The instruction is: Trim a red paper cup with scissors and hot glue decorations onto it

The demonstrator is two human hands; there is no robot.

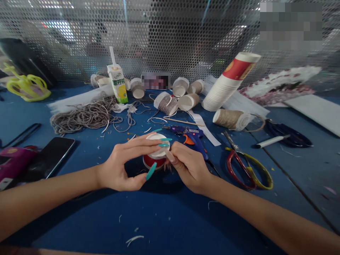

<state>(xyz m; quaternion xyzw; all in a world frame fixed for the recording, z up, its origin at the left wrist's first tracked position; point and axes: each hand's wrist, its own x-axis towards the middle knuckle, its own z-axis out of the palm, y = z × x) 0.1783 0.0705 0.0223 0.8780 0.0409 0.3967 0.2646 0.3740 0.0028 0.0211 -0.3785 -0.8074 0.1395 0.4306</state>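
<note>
An upturned red and white paper cup (pixel 156 150) stands on the blue table (pixel 164 219) in front of me. My left hand (pixel 124 166) lies over it, fingers with long teal nails resting on the white bottom and the thumb below at the side. My right hand (pixel 187 164) presses against the cup's right side, fingers curled onto its wall. Both hands grip the cup.
Behind the cup lie a blue glue gun (pixel 192 138), scissors (pixel 244 163), a heap of grey twine (pixel 85 115), several twine-wrapped cups (pixel 167 104), a tilted cup stack (pixel 228 83), a juice carton (pixel 117 81). A phone (pixel 51 156) lies left, a white marker (pixel 269 141) right.
</note>
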